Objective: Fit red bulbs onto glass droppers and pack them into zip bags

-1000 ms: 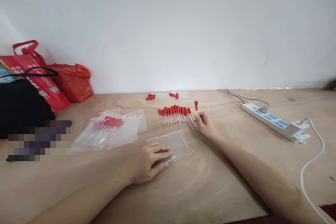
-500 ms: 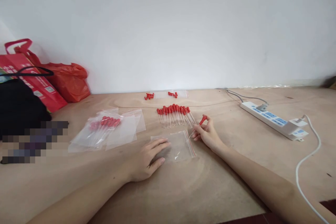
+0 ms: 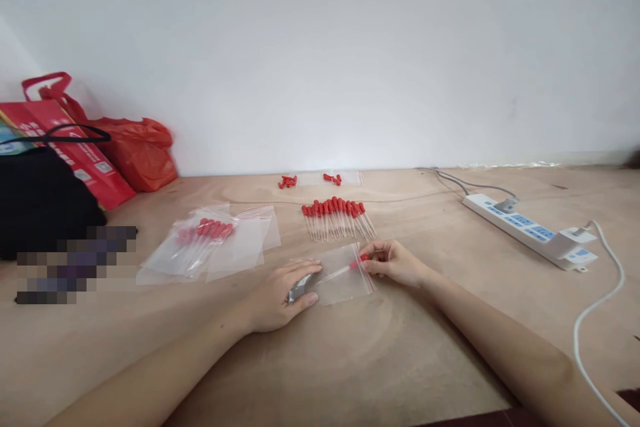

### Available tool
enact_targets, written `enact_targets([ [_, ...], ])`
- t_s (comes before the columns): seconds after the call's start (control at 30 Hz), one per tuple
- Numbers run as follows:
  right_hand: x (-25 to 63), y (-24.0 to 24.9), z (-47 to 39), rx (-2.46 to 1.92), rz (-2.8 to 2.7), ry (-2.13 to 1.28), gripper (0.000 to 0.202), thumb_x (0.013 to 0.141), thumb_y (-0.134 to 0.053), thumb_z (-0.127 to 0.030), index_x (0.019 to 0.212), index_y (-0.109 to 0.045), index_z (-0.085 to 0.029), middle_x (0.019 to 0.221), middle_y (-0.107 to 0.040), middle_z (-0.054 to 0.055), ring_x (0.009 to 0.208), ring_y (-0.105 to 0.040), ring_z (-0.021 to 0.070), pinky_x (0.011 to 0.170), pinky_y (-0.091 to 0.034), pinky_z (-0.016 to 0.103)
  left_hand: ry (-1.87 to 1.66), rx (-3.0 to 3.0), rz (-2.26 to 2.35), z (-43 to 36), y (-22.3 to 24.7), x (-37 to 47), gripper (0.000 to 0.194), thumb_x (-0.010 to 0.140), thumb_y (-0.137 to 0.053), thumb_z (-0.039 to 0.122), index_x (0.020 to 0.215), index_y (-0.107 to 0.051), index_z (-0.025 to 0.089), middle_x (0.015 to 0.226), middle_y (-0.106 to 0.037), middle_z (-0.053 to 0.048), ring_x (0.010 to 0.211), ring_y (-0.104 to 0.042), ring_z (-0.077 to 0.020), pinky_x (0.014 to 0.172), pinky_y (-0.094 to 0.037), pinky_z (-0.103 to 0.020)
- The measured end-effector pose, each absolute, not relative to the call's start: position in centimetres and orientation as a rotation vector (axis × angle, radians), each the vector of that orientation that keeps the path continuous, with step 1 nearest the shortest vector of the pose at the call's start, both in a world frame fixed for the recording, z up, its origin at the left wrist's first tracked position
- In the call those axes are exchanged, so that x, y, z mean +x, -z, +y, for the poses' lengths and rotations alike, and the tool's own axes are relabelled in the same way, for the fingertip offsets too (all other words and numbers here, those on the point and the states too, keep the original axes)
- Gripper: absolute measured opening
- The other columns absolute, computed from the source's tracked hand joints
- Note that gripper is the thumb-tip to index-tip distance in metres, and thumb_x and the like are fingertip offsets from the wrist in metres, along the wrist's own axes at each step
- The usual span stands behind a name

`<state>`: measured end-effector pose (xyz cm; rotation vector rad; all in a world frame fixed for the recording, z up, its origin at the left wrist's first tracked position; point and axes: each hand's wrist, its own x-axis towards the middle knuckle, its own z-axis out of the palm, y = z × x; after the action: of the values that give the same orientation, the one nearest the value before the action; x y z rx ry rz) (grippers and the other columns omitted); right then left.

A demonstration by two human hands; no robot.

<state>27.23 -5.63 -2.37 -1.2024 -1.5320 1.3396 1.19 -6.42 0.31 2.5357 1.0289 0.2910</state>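
A clear zip-lock bag (image 3: 345,290) lies in front of me, its red-striped mouth to the right. My left hand (image 3: 290,290) grips the bag's left end, thumb below and fingers above, with the plastic buckling between them. At the mouth, my right hand (image 3: 387,263) pinches the red rubber bulb of a dropper (image 3: 334,275). The dropper's clear tube lies inside the bag, pointing left. Just beyond is a row of several red-bulbed droppers (image 3: 335,213), side by side with tubes toward me.
Left of my hands lie filled and flat zip-lock bags (image 3: 235,260). Loose red bulbs (image 3: 287,182) and another bag (image 3: 353,178) sit by the wall. A power strip (image 3: 525,230) with a white cable (image 3: 580,340) stands right. Red bags (image 3: 145,153) and a black bag (image 3: 45,200) are far left.
My right hand has brought the dropper down and left, and its tube has gone into the bag's mouth. The plastic has bunched up between my left thumb and fingers.
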Motion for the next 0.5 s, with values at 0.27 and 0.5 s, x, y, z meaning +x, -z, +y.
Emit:
enact_targets([
  [0.27,26.1,2.4,-5.9,-1.047,-2.062,-0.863,0.024,0.075,-0.056,-0.041,0.083,-0.069,-0.023,0.082,-0.053,0.003,0.079,-0.050,0.0122,0.072,-0.041,0.025,-0.315,2.578,1.003,-6.5,-0.1,1.5,0.043,0.083,-0.044,0.037,0.122,-0.044,0.019,0.127,-0.047,-0.005,0.120,-0.038,-0.0202,0.100,-0.032,-0.038],
  [0.5,28.2,3.5,-3.6,-1.231,-1.737,-0.831,0.027,0.071,-0.054,-0.040,0.074,-0.065,-0.016,0.071,-0.057,0.003,0.062,-0.051,0.0114,0.058,-0.041,0.024,-0.329,2.537,0.991,-6.3,0.0,1.0,0.042,0.084,-0.043,0.040,0.123,-0.042,0.024,0.131,-0.041,-0.004,0.122,-0.034,-0.0200,0.101,-0.030,-0.038],
])
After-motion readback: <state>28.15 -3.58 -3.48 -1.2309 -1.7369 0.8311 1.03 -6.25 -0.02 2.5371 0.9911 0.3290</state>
